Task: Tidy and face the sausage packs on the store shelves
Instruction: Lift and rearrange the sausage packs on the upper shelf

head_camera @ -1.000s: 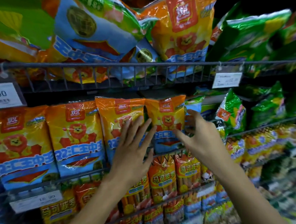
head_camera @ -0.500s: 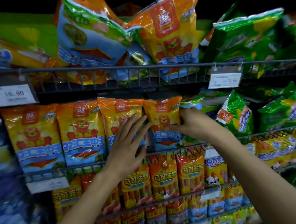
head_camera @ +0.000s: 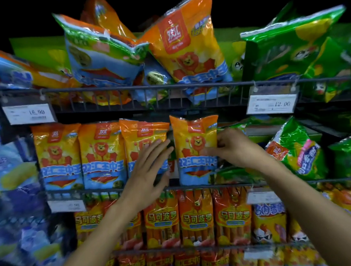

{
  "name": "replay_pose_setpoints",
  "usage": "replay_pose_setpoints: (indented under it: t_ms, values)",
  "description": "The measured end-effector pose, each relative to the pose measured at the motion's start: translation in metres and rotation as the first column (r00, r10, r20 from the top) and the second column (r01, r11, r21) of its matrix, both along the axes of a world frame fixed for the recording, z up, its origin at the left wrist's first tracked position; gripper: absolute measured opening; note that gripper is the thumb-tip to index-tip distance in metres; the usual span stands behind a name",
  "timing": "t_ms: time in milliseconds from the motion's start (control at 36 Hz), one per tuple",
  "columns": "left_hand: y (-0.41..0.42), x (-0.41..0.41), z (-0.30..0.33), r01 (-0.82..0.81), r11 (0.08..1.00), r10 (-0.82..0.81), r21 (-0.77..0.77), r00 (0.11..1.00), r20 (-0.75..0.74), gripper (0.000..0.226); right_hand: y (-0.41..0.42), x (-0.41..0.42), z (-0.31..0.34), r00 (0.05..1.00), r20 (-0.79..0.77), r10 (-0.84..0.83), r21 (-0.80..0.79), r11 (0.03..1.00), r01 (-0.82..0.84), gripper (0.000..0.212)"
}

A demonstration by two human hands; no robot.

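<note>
On the middle wire shelf (head_camera: 116,190), 4 orange-and-blue lion packs stand upright in a row. The left hand (head_camera: 146,173) lies flat with straight, spread fingers on the third pack (head_camera: 142,139). The right hand (head_camera: 233,147) pinches the right edge of the fourth pack (head_camera: 194,150), thumb across its front. Above, larger packs lean untidily behind a rail with price tags (head_camera: 30,114). Green packs (head_camera: 294,146) sit to the right, dark space overhead.

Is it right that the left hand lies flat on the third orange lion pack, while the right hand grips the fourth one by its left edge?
Not quite. In the head view the right hand grips the fourth orange lion pack by its right edge. The left hand lies flat on the third orange lion pack.
</note>
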State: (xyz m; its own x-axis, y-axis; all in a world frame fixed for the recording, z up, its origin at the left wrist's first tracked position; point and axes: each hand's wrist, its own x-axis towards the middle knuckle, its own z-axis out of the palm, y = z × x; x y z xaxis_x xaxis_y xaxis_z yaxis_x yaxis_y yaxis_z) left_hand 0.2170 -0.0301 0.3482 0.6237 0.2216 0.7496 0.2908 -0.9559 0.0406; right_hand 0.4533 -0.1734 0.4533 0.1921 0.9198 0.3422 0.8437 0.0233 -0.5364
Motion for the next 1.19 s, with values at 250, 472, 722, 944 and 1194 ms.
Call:
replay_pose_setpoints:
  t_ms: [250, 472, 722, 944, 1194]
  values:
    - [0.000, -0.007, 0.008, -0.006, 0.999, 0.011, -0.050, 0.995, 0.094, 0.058, 0.013, -0.012, 0.013, 0.999, -0.026, 0.044, -0.080, 0.996, -0.046, 0.053]
    - [0.014, -0.007, 0.021, -0.167, 0.975, 0.173, 0.148, 0.984, -0.028, 0.059, 0.020, -0.014, 0.013, 0.999, 0.012, -0.033, -0.095, 0.995, 0.034, 0.056]
    - [0.030, -0.003, 0.022, -0.212, 0.958, 0.224, 0.195, 0.974, -0.041, 0.059, 0.020, -0.024, -0.003, 0.983, 0.177, -0.042, -0.218, 0.972, 0.081, 0.041]
    - [0.024, 0.000, 0.019, -0.074, 0.986, 0.063, 0.149, 0.995, 0.073, 0.063, 0.015, -0.029, 0.001, 0.982, 0.153, -0.107, -0.246, 0.959, 0.143, 0.046]
    - [0.020, 0.015, 0.023, -0.155, 0.956, 0.183, 0.248, 0.979, -0.094, 0.057, -0.016, -0.047, -0.003, 0.849, 0.401, -0.344, 0.106, 0.938, 0.329, 0.042]
